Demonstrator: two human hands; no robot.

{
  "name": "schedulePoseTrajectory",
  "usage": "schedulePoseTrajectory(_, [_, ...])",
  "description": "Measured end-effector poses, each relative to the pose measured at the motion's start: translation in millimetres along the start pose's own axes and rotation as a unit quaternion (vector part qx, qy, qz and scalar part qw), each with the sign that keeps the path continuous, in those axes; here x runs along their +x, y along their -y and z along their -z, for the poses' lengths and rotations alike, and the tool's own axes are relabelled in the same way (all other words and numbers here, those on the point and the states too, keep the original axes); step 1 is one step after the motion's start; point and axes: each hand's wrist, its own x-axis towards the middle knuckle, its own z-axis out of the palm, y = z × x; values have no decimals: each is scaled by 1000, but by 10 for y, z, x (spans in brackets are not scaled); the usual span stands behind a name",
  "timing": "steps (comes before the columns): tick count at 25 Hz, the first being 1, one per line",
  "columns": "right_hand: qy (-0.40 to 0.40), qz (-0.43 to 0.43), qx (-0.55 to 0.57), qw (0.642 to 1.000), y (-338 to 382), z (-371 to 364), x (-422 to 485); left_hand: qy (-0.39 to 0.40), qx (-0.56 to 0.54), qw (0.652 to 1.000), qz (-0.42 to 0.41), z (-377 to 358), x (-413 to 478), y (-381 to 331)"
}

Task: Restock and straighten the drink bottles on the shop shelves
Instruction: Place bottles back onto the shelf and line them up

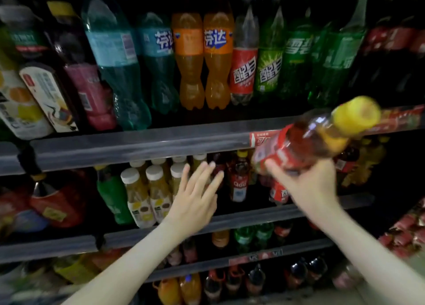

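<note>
My right hand (308,185) grips a bottle of brown tea with a red label and yellow cap (315,139), tilted with the cap pointing up and to the right, in front of the middle shelf. My left hand (195,194) is open with fingers spread, reaching toward the middle shelf between the white-capped juice bottles (147,189) and a dark bottle with a red label (239,180). Whether its fingertips touch a bottle is unclear. Similar red-labelled bottles (278,192) stand behind my right hand.
The top shelf holds large soda bottles: teal (158,58), orange (202,58), red (243,67) and green (296,56). A grey shelf rail (138,143) runs across. Lower shelves (230,261) carry small bottles. Red packets (407,235) lie at the far right.
</note>
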Motion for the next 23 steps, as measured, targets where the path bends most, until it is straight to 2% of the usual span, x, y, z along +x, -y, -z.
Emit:
schedulePoseTrajectory(2, [77,-63,-12,995,-300,-192,-346,65,-148,986,35,-74,-221,-168])
schedulePoseTrajectory(4, [142,-125,-1,982,-581,-382,-574,128,-253,946,155,-28,-225,-305])
schedulePoseTrajectory(6, [199,-173,10,965,-803,-550,-656,185,-303,896,269,-26,-122,-388])
schedulePoseTrajectory(8, [247,-184,-8,951,-984,-706,-654,231,-339,842,351,-103,-51,-430])
schedulePoseTrajectory(11, [341,-155,-62,925,-1161,-872,-545,212,-377,772,466,-254,-43,-456])
schedulePoseTrajectory(12, [375,-147,-76,912,-1214,-883,-486,201,-369,766,487,-299,-51,-464])
schedulePoseTrajectory(14, [431,-106,-111,889,-1315,-855,-373,199,-328,780,494,-372,-45,-454])
schedulePoseTrajectory(16, [434,-82,-139,886,-1411,-761,-269,192,-297,799,487,-436,45,-415])
schedulePoseTrajectory(21, [272,-150,-180,934,-1588,-589,-33,190,-251,793,522,-714,271,-321])
schedulePoseTrajectory(23, [248,-148,-154,945,-1551,-663,90,200,-246,793,520,-840,268,-317])
